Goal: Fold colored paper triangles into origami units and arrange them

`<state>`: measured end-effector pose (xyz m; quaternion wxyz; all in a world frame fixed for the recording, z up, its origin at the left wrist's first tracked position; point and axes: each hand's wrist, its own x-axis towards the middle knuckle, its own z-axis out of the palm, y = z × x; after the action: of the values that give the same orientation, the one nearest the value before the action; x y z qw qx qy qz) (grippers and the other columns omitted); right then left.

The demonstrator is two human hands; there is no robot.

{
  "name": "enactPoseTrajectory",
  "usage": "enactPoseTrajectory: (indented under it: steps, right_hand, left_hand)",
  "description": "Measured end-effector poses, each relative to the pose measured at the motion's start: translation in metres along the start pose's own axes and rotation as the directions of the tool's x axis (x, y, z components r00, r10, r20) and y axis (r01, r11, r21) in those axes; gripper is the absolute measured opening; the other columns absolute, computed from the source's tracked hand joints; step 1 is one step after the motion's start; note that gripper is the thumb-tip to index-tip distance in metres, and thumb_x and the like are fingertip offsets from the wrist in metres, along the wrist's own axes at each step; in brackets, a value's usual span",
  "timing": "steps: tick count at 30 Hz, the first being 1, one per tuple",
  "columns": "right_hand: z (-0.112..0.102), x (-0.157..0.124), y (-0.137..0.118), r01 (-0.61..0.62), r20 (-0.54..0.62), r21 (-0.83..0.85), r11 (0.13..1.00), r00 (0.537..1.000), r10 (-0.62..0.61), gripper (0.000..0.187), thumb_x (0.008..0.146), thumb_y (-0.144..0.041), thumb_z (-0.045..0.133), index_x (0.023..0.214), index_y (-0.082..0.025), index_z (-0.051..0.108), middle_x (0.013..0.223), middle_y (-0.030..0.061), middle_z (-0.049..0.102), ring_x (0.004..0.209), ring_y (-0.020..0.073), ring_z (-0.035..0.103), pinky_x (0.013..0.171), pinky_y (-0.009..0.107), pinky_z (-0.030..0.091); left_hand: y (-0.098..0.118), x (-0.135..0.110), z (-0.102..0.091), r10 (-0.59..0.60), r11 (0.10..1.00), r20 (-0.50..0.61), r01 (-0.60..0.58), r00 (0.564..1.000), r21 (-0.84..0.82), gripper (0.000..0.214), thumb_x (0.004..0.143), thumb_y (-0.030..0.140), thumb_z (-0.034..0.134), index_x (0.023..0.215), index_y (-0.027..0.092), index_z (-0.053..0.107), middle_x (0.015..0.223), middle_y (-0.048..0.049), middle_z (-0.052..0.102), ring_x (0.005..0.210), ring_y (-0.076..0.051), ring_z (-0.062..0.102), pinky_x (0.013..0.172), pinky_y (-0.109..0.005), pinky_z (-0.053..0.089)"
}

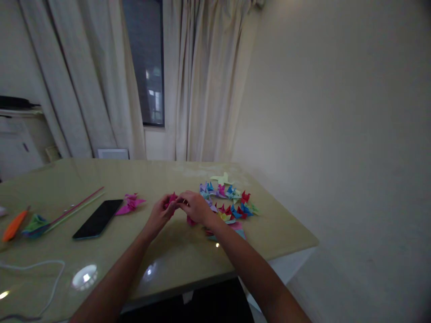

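My left hand (160, 214) is closed around a small pink folded-paper piece (172, 198) just above the table. My right hand (195, 205), a ring on one finger, meets it from the right, with its fingertips pinched at the same paper; the fingers hide most of the fold. Another pink paper bit (191, 221) shows below my right hand. Close by on the right lies a cluster of colourful origami birds (232, 194), partly covered by my right forearm. To the left of my hands rests a bright pink origami piece (130, 204).
A black phone (98, 220) lies on the glossy table (161, 255). Farther left are two thin sticks (77, 209), a green-blue folded piece (36, 224), an orange carrot-shaped object (15, 225) and a white cable (55, 262). A wall (336, 134) borders the right side.
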<state>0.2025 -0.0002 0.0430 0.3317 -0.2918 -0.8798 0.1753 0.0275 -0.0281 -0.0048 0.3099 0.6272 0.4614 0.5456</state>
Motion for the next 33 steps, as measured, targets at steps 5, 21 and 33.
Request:
enactPoseTrajectory:
  steps: [5,21,33]
  right_hand:
    - [-0.018,-0.023,0.031,-0.151,-0.142,0.248,0.957,0.971,0.19,0.007,0.093,-0.025,0.07,0.096,-0.02,0.073,0.082,0.0011,0.074,0.074,0.0164,0.069,0.073,0.027,0.053]
    - [-0.184,-0.17,0.166,-0.707,-0.673,0.114,0.698,0.462,0.578,0.036,0.079,-0.049,0.07,0.088,-0.016,0.081,0.087,0.0124,0.081,0.079,0.0253,0.073,0.073,0.033,0.053]
    - [-0.179,-0.188,0.177,-0.821,-0.565,0.044,0.569,0.449,0.692,0.019,0.076,-0.029,0.069,0.073,-0.016,0.083,0.074,0.0108,0.078,0.073,0.0268,0.073,0.069,0.033,0.05]
  left_hand:
    - [-0.011,0.003,-0.012,0.03,0.939,-0.222,0.049,0.975,0.34,0.064,0.098,0.066,0.033,0.114,0.014,0.067,0.1,-0.0156,0.073,0.089,-0.028,0.069,0.078,-0.04,0.056]
    - [-0.042,0.001,-0.033,-0.08,0.689,-0.102,0.129,0.992,0.713,0.04,0.089,0.043,0.045,0.102,0.021,0.075,0.097,-0.0105,0.08,0.085,-0.029,0.074,0.078,-0.038,0.055]
    - [-0.021,-0.003,-0.022,0.012,0.751,-0.189,0.116,0.982,0.65,0.044,0.086,0.055,0.048,0.098,0.021,0.073,0.082,-0.0063,0.077,0.071,-0.024,0.07,0.068,-0.033,0.05]
